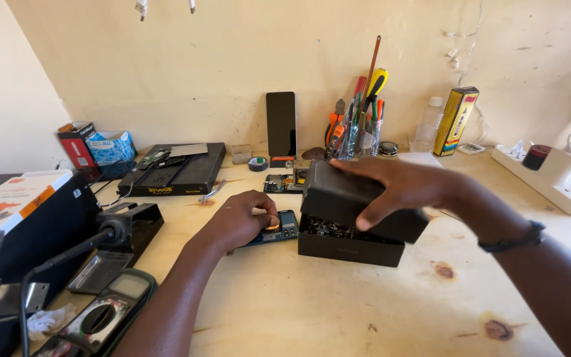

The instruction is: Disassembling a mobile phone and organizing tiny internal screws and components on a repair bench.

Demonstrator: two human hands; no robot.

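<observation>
Plywood bench (338, 304), right hand (398, 188) fingers spread gripping black box lid (338, 198), left hand (239, 221) fingers curled on opened phone (284, 228)

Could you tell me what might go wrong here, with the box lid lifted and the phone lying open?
The right hand holds the black lid tilted over the open box of small parts; a slip could knock parts out. The left hand presses on the opened phone, close beside the box, so it might get bumped.
</observation>
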